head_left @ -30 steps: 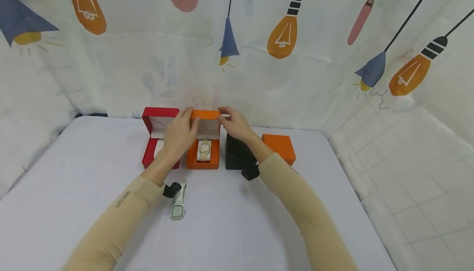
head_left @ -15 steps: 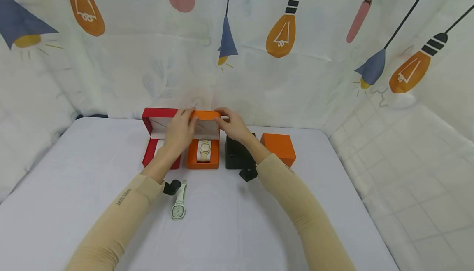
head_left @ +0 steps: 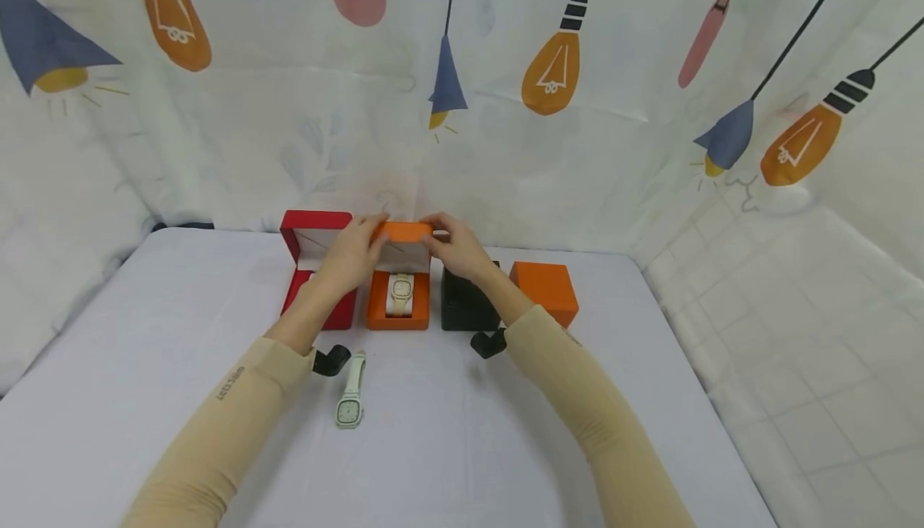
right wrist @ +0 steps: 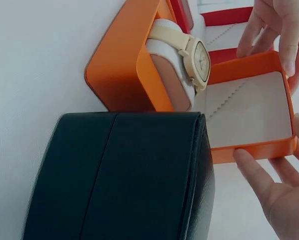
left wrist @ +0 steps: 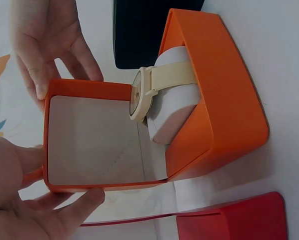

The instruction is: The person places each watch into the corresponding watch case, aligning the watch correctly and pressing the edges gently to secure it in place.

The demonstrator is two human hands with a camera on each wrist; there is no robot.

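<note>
An orange watch box (head_left: 377,307) stands on the table with its hinged lid (head_left: 404,232) raised. Inside, a cream watch (left wrist: 172,77) is wrapped round a white cushion (right wrist: 169,65). My left hand (head_left: 351,253) holds the lid's left corner, thumb at the front edge and fingers along the side. The opposite corner is held by my right hand (head_left: 462,250), thumb and fingers about the lid in the right wrist view. A pale green watch (head_left: 350,404) lies on the table in front of the box.
An opened red watch box (head_left: 339,315) stands just left of the orange one, partly behind my left hand. To the right are a dark closed box (right wrist: 124,175) and an orange closed box (head_left: 545,291). A printed curtain (head_left: 289,95) hangs behind the white table (head_left: 433,440).
The raised orange lid has tilted slightly forward and down, both hands moving with it. The boxes and the pale green watch stay where they were.
</note>
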